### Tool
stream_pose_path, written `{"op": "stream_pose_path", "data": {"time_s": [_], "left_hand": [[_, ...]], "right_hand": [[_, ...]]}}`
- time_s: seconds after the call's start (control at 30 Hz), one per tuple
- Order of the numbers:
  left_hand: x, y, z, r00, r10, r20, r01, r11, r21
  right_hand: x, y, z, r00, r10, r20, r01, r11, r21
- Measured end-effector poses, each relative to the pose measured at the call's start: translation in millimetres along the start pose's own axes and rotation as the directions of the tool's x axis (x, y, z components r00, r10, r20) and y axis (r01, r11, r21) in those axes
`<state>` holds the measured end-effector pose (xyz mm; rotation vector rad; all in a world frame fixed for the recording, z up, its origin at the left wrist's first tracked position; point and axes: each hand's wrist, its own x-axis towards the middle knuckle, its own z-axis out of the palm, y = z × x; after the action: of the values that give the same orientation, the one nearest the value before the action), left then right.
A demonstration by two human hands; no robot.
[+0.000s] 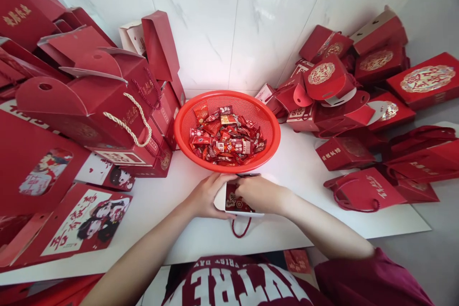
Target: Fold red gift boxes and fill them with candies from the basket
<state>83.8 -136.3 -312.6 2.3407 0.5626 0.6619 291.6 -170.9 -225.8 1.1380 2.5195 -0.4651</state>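
A small gift box [220, 197], white inside with a dark red cord handle, stands with its top open on the white table before me. My left hand [209, 195] grips its left side, fingers at the far edge and thumb along the near edge. Inside lie red wrapped candies [233, 202]. My right hand [261, 193] reaches down into the box with its fingers curled together; the fingertips are partly hidden, and what they hold cannot be made out. Just beyond the box is a red plastic basket [180, 146] holding many wrapped candies [229, 138].
Red gift boxes and bags crowd the left side, among them a box with a cream rope handle [107, 119]. More red boxes [328, 76] are piled at the right. A white tiled wall [201, 33] rises behind the table [287, 234].
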Motion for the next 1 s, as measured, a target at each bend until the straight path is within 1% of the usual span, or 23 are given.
{"op": "stream_pose_path", "data": {"time_s": [0.13,0.27,0.33,0.37,0.4,0.43,0.47,0.5,0.53,0.57,0.6,0.63,0.67,0.7,0.73,0.77,0.8,0.83,0.87,1.0], "left_hand": [[0.2,-0.2,0.2,1.000,0.013,-0.006,-0.013,1.000,0.019],[0.0,-0.2,0.2,1.000,0.008,-0.007,-0.008,0.999,0.031],[-0.2,-0.6,0.4,1.000,0.008,-0.010,-0.008,1.000,0.030],[-0.4,-1.1,0.7,1.000,0.009,-0.014,-0.009,1.000,0.024],[-0.6,-1.8,1.0,1.000,0.013,-0.017,-0.012,1.000,0.018],[-0.9,-2.5,1.5,1.000,0.016,-0.016,-0.015,1.000,0.010],[-1.2,-3.3,2.0,1.000,0.013,-0.014,-0.013,1.000,0.004],[-1.5,-4.1,2.4,1.000,0.010,-0.014,-0.010,1.000,0.001],[-1.8,-4.7,2.8,1.000,0.006,-0.015,-0.006,1.000,-0.001],[-2.1,-5.1,3.0,1.000,0.002,-0.015,-0.002,1.000,-0.004],[-2.3,-5.3,3.0,1.000,0.000,-0.015,0.000,1.000,-0.009],[-2.4,-5.3,2.8,1.000,0.002,-0.017,-0.002,1.000,-0.015],[-2.4,-5.2,2.5,1.000,0.009,-0.018,-0.010,1.000,-0.022],[-2.3,-5.0,2.0,1.000,0.019,-0.017,-0.020,0.999,-0.027],[-2.1,-4.7,1.4,1.000,0.027,-0.016,-0.028,0.999,-0.029],[-1.8,-4.4,0.8,0.999,0.034,-0.019,-0.035,0.999,-0.028],[-1.5,-4.1,0.2,0.999,0.040,-0.020,-0.041,0.999,-0.027],[-1.3,-3.8,-0.3,0.999,0.046,-0.020,-0.046,0.999,-0.026],[-1.0,-3.6,-0.7,0.999,0.051,-0.020,-0.051,0.998,-0.025],[-1.0,-3.8,-1.6,0.998,0.056,-0.024,-0.057,0.998,-0.032]], "right_hand": [[8.7,-1.5,8.7,0.999,-0.020,0.048,0.020,1.000,0.005],[10.4,-4.0,11.7,0.997,-0.037,0.061,0.035,0.999,0.026],[4.5,-0.4,5.1,0.993,-0.080,0.084,0.075,0.995,0.060],[-0.4,3.3,-1.2,0.987,-0.132,0.097,0.120,0.985,0.120],[-6.0,8.4,-9.3,0.975,-0.201,0.093,0.177,0.960,0.218],[-11.5,14.8,-18.7,0.958,-0.280,0.066,0.242,0.907,0.344],[-15.9,22.2,-28.6,0.942,-0.335,-0.002,0.295,0.826,0.480],[-18.2,30.3,-38.1,0.932,-0.352,-0.091,0.334,0.731,0.595],[-17.6,38.7,-46.3,0.929,-0.326,-0.177,0.355,0.644,0.678],[-13.6,47.0,-52.7,0.932,-0.266,-0.246,0.358,0.576,0.735],[-6.4,54.6,-56.9,0.934,-0.198,-0.299,0.358,0.532,0.767],[3.5,61.3,-58.9,0.937,-0.147,-0.317,0.345,0.530,0.774],[15.3,66.8,-58.9,0.942,-0.132,-0.309,0.326,0.577,0.749],[27.8,70.9,-57.5,0.954,-0.154,-0.258,0.293,0.660,0.692],[40.0,73.6,-55.3,0.968,-0.182,-0.172,0.250,0.746,0.618],[50.8,75.1,-52.7,0.977,-0.193,-0.095,0.213,0.808,0.550],[59.7,75.7,-50.2,0.981,-0.191,-0.033,0.182,0.850,0.495],[66.3,75.9,-48.1,0.984,-0.179,0.002,0.158,0.872,0.464],[70.8,76.0,-46.7,0.987,-0.162,0.012,0.139,0.880,0.454],[75.0,83.5,-48.9,0.996,-0.083,-0.015,0.081,0.896,0.437]]}}
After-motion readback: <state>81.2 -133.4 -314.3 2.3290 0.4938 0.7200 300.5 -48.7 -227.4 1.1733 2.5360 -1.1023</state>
